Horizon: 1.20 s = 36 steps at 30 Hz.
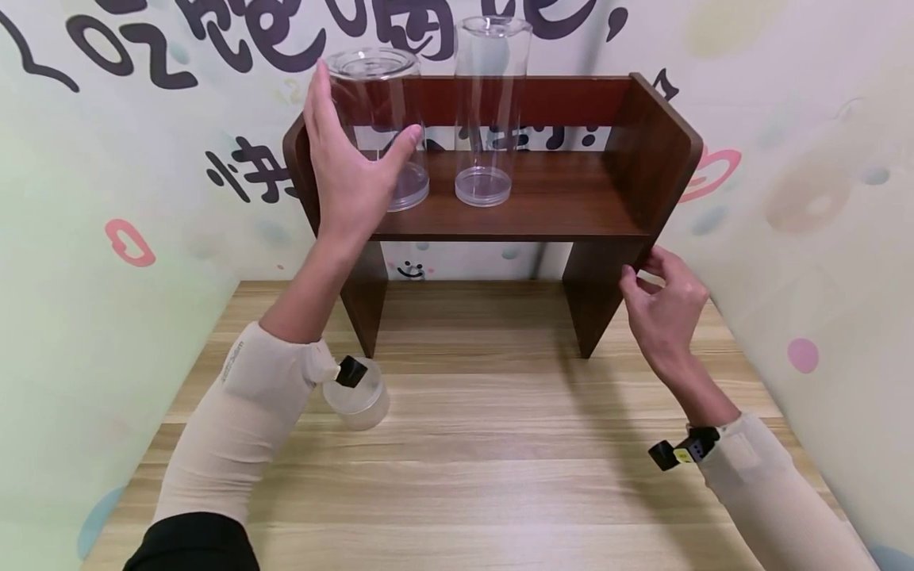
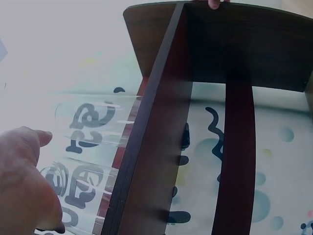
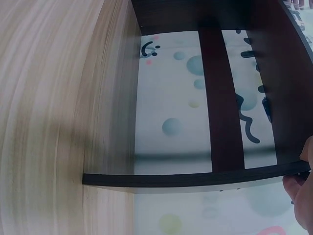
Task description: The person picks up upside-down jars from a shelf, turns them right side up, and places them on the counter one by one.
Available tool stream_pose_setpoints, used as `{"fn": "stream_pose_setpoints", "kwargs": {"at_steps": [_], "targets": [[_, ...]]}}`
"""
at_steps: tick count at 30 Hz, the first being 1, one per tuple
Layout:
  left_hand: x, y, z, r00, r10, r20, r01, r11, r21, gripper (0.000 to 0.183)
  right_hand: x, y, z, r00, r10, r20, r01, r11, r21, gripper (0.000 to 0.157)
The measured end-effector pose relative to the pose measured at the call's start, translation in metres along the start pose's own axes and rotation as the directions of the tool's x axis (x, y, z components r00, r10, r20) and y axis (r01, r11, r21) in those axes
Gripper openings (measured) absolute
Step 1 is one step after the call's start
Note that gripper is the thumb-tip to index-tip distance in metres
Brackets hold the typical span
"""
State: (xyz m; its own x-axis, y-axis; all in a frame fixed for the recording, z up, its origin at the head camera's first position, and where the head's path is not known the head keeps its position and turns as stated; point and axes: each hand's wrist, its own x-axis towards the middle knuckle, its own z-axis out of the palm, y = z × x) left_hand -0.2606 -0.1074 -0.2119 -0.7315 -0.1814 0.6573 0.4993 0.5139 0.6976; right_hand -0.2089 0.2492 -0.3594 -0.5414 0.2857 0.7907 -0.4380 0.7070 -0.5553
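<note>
The left hand (image 1: 353, 178) is spread wide, thumb apart, around a wide clear jar (image 1: 389, 99) that it partly hides; contact cannot be made out. Below, a frosted tub (image 1: 367, 411) is partly covered by a wrist camera (image 1: 351, 372). Both the wide jar and a tall clear jar (image 1: 489, 119) are held up on a brown shelf (image 1: 564, 190), pinched at right by the right hand (image 1: 667, 305), fingertips partly hidden.

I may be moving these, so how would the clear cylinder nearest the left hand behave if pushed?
The clear cylinder could tip if pushed near its top, standing taller than wide. It is likely light for its size, as nothing shows inside its see-through walls. Its smooth, glossy sides may feel slippery.
</note>
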Motion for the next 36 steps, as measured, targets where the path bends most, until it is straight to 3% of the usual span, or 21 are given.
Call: {"fn": "stream_pose_setpoints", "kwargs": {"at_steps": [6,13,19,25,30,36], "targets": [[0.01,-0.002,0.003,1.0,0.004,-0.021,-0.004,1.0,0.005,0.105,-0.001,0.005,-0.002,0.999,-0.04,0.022,0.04,0.999,-0.022,0.026],[0.021,-0.006,0.006,0.998,-0.04,-0.049,0.042,0.999,0.034,0.1,-0.001,0.0,0.0,1.0,0.011,-0.004,-0.011,1.0,-0.007,0.023],[0.026,-0.008,0.007,0.996,-0.03,-0.089,0.034,0.999,0.037,0.096,0.0,0.0,0.002,1.0,0.01,-0.015,-0.01,1.0,-0.002,0.024],[0.023,-0.005,0.004,0.996,-0.019,-0.092,0.02,1.0,0.02,0.093,0.0,0.004,-0.002,0.999,-0.049,0.016,0.05,0.998,-0.036,0.025],[0.017,-0.002,0.001,0.996,0.0,-0.094,-0.005,0.998,-0.055,0.093,0.0,0.007,-0.002,0.997,-0.076,0.024,0.077,0.996,-0.05,0.027],[0.011,0.006,-0.003,0.993,0.04,-0.108,-0.048,0.996,-0.08,0.092,-0.001,0.007,-0.002,0.999,-0.049,0.024,0.05,0.998,-0.045,0.027]]}}
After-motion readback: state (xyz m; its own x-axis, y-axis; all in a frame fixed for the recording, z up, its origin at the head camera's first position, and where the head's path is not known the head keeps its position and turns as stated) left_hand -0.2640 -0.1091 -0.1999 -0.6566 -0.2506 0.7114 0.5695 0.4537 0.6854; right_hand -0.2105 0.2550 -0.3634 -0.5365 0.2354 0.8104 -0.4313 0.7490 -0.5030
